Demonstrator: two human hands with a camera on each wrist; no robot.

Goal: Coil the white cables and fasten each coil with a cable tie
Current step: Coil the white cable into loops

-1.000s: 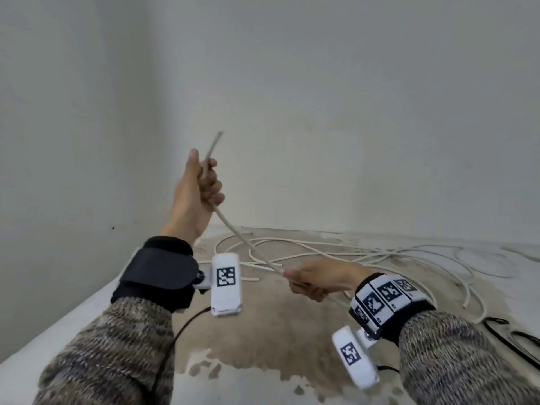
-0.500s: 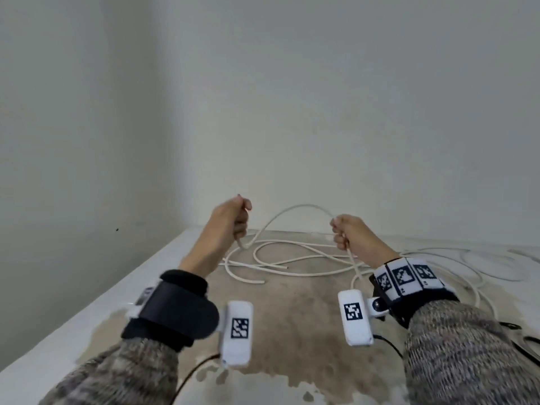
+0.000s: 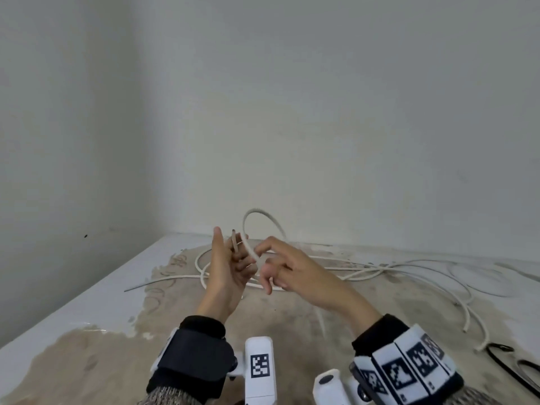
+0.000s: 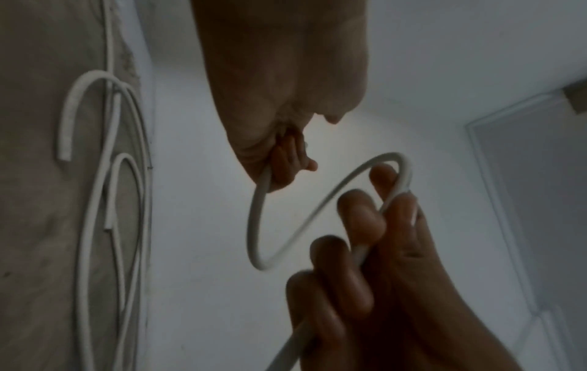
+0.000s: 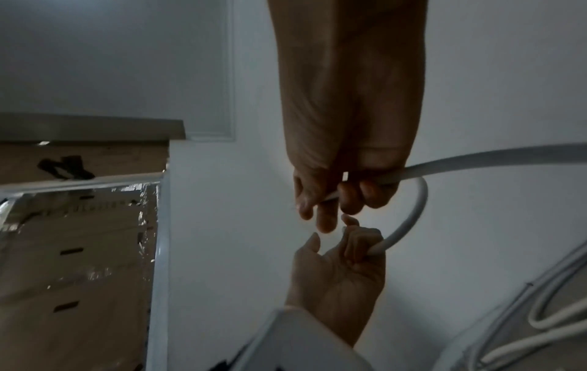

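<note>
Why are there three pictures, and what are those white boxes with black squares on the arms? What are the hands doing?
No machine here: a person wears three small cameras. One sits on the head and looks down at both hands. One sits on each wrist and looks along the hand, so those two pictures look dark and odd. The white boxes with black squares are strapped at the wrists.

The left hand and the right hand are close together, and both grip one thin white round cable. It bends into a loop between them; the left wrist picture shows that loop well.

More white cables lie loose and tangled on the white table with a big brown stain. A black looped cord lies at the right edge. I cannot spot a cable tie.
</note>
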